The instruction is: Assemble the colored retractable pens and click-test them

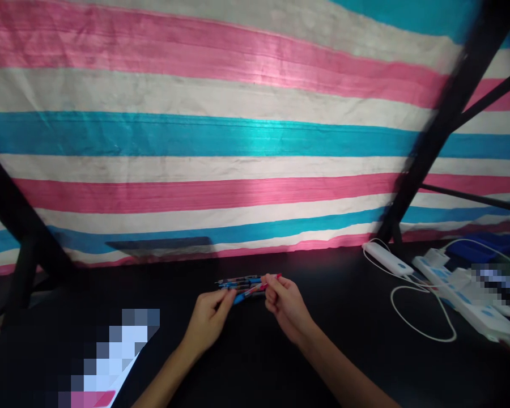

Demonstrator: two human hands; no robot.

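A slim pen [254,290] with a blue part and a red end runs slantwise between my two hands. My right hand [288,310] pinches its red end between thumb and fingers. The closed fingertips of my left hand [207,321] meet near the pen's lower left end and appear to grip it. Just behind lie several more pens [233,281], dark and blue, side by side on the black table [246,362]. Their right ends are partly hidden by my right hand.
To the right are a white power strip [463,297], a white adapter [386,258], looped white cables [423,339] and a blue tray [476,248]. A pixelated bright object lies at lower left. Black frame legs [425,141] stand before a striped sheet [187,136].
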